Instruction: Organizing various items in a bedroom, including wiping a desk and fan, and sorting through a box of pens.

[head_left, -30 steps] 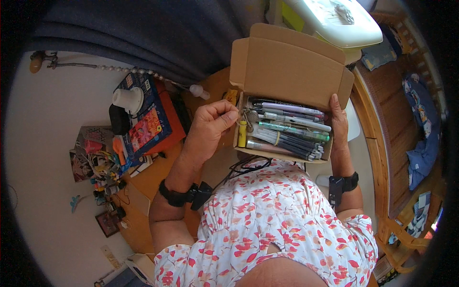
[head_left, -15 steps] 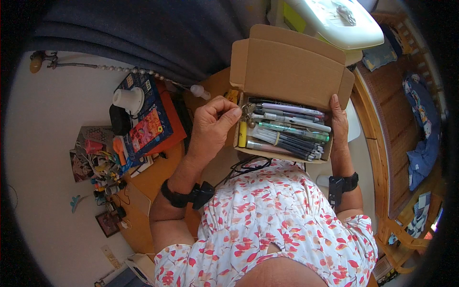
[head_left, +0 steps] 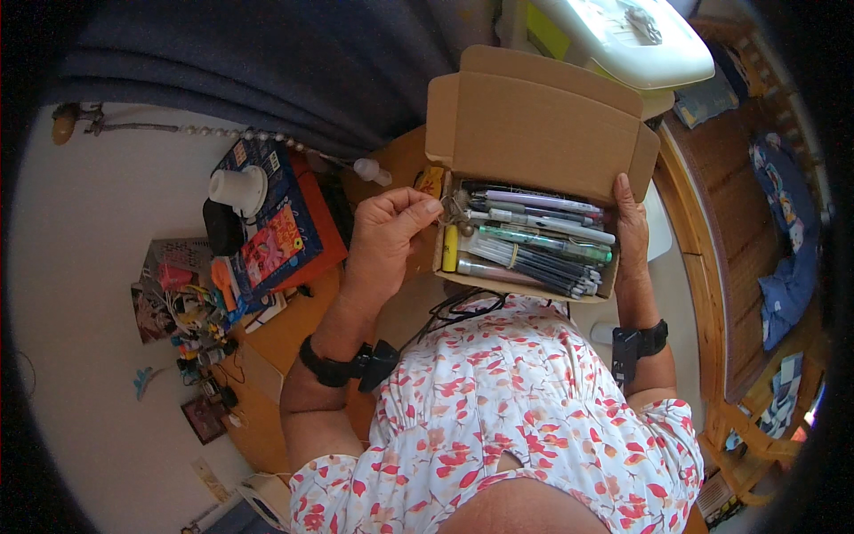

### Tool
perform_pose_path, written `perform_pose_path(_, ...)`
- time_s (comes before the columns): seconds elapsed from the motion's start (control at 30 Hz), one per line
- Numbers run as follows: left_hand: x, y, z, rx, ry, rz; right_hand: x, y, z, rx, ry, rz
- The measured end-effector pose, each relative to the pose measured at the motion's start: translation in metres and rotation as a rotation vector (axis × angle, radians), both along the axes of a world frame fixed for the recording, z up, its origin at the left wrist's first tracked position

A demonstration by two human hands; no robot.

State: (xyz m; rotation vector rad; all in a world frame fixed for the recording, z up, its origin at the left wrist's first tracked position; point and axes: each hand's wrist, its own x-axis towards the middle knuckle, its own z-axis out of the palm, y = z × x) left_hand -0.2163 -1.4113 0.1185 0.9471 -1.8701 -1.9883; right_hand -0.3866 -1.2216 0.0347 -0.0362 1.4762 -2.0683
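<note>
An open cardboard box (head_left: 543, 125) is held in front of my chest, its lid flap raised away from me. Inside lie several pens (head_left: 543, 218), a bundle of thin pen refills (head_left: 534, 267) tied with a band, and a short yellow object (head_left: 450, 249) in the left end. My right hand (head_left: 632, 231) grips the box by its right side, thumb on the edge. At the left rim my left hand (head_left: 387, 236) pinches the thin end of a small metallic charm (head_left: 458, 212), which hangs at the box's left end with small round beads.
To the left, a desk carries a blue and orange box (head_left: 302, 214) with a white cup-shaped object (head_left: 237, 189) on top. A beaded cord (head_left: 258, 133) runs above it. A white plastic bin (head_left: 640, 44) stands beyond the lid. At the right is a wooden bed frame (head_left: 698, 294).
My left hand has shifted slightly left, leaving a small gap between its fingertips and the body of the charm. My right hand and the box have hardly moved.
</note>
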Motion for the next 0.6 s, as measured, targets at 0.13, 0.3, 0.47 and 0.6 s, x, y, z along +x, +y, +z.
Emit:
perform_pose_path(0.13,0.002,-0.004,-0.006,0.121,0.014,0.002,-0.002,0.002,-0.005,-0.014,0.004,0.042)
perform_pose_path(0.3,0.002,-0.005,-0.008,0.154,0.027,-0.015,0.0,0.0,-0.003,-0.024,0.007,0.018)
perform_pose_path(0.47,0.001,-0.003,-0.003,0.078,-0.037,-0.055,-0.001,0.001,-0.002,0.034,0.0,0.006)
perform_pose_path(0.6,-0.004,0.011,0.004,-0.239,-0.088,-0.029,0.001,-0.001,-0.001,0.007,0.019,-0.003)
